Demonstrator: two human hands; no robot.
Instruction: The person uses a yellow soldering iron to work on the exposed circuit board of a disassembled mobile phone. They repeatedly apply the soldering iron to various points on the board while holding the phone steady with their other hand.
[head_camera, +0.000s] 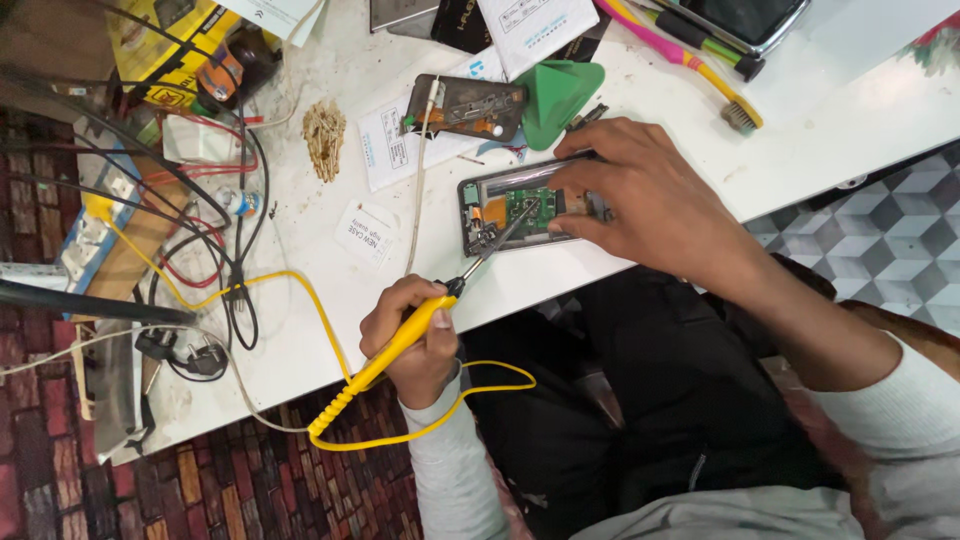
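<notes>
On the white table, from left to right: your left hand has its fingers wrapped around a yellow soldering iron, tip touching the green board inside the open phone. Your right hand pinches the phone's edge, holding it down.

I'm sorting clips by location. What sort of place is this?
Probably a phone repair bench: an opened phone with its circuit board bare, a yellow soldering iron in the left hand, and a power strip amid tangled cables.
</notes>
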